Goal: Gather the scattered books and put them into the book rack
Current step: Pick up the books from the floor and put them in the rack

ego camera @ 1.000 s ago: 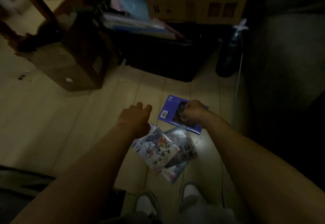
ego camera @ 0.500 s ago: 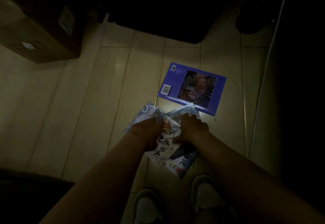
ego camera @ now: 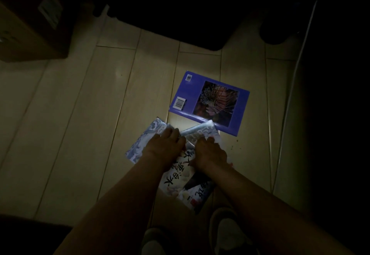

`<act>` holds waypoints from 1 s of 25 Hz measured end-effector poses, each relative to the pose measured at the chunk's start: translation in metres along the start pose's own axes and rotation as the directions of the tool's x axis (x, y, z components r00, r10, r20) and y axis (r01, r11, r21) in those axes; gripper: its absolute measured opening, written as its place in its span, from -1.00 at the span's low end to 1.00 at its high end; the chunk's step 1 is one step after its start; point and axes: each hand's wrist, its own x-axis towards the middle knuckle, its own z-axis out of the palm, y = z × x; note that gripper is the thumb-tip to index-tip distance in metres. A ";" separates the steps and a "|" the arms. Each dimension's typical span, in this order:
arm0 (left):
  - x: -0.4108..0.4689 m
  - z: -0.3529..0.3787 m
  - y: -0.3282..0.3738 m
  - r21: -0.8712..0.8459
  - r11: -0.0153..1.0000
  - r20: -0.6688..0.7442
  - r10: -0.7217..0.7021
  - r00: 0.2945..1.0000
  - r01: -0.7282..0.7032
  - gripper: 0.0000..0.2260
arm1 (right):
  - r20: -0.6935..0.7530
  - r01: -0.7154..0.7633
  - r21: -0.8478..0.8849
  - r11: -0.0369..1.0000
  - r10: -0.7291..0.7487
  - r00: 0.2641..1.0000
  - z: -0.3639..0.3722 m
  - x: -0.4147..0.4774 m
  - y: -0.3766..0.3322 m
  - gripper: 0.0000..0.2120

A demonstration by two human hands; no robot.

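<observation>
Left hand (ego camera: 164, 146) is lying palm-down on the overlapping pale books (ego camera: 176, 176), fingers together and curling over their far edge; whether they are gripping under it cannot be told. Right hand (ego camera: 210, 152) is pressing flat on the same heap just beside it, fingers together, thumb hidden. The heap is lying on the floor (ego camera: 80, 134) directly under both hands, its long axis running from far-left to near-right, toward the person's slippers (ego camera: 226, 228). A blue book (ego camera: 208, 102) is lying flat beyond the heap, ahead and to the right, one corner of the heap overlapping its near edge; its long axis is running left to right with a slight tilt. The right hand is the nearer to it. No rack is showing: only a dark bin (ego camera: 180, 10) and a box (ego camera: 34, 26) are lying further out. By judgement, the heap is being squared before the blue book is added.
</observation>
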 end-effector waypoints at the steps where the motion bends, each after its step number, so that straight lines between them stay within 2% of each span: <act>1: 0.000 -0.002 0.000 0.021 1.000 -0.026 -0.001 1.000 0.001 -0.37 | -0.011 0.009 -0.006 1.000 -0.009 1.000 0.000 0.000 0.000 -0.40; 3: 0.003 -0.006 0.000 0.066 0.998 -0.100 0.005 0.995 0.002 -0.49 | -0.025 0.044 -0.011 0.999 -0.044 0.999 0.000 -0.002 0.001 -0.59; 5: 0.007 -0.008 0.000 0.093 0.995 -0.144 0.045 0.988 -0.032 -0.55 | -0.011 0.114 0.071 0.991 -0.114 0.993 -0.002 -0.002 0.003 -0.64; 8: 0.009 -0.014 0.001 0.030 0.994 -0.047 0.103 0.994 -0.101 -0.53 | -0.017 0.235 0.330 0.914 -0.243 0.970 -0.008 0.000 0.010 -0.67; 11: 0.008 -0.021 -0.009 -0.232 0.973 -0.033 0.010 0.999 -0.017 -0.56 | -0.072 0.213 0.563 0.798 -0.209 0.975 -0.020 0.001 0.016 -0.80; 13: 0.004 -0.029 -0.017 -0.481 0.876 -0.064 -0.072 0.995 0.033 -0.64 | -0.002 0.188 0.631 0.752 -0.241 0.971 -0.028 0.002 0.018 -0.76; 15: -0.004 -0.045 -0.023 -0.620 0.783 -0.094 -0.137 0.986 0.049 -0.65 | 0.042 0.203 0.586 0.784 -0.279 0.959 -0.041 0.002 0.014 -0.67; 19: -0.036 -0.096 -0.035 -0.675 0.733 -0.171 -0.263 0.949 0.082 -0.67 | -0.013 0.274 0.547 0.791 -0.319 0.948 -0.090 -0.014 -0.008 -0.51; 20: -0.048 -0.111 -0.039 -0.686 0.722 -0.193 -0.299 0.934 0.089 -0.67 | -0.039 0.305 0.530 0.791 -0.337 0.941 -0.108 -0.023 -0.015 -0.54; 23: -0.099 -0.161 -0.047 -0.717 0.688 -0.254 -0.404 0.879 0.109 -0.68 | -0.151 0.401 0.396 0.826 -0.372 0.916 -0.170 -0.063 -0.039 -0.80; 25: -0.144 -0.196 -0.052 -0.744 0.660 -0.310 -0.485 0.818 0.109 -0.71 | -0.251 0.455 0.327 0.828 -0.389 0.887 -0.210 -0.103 -0.061 -0.78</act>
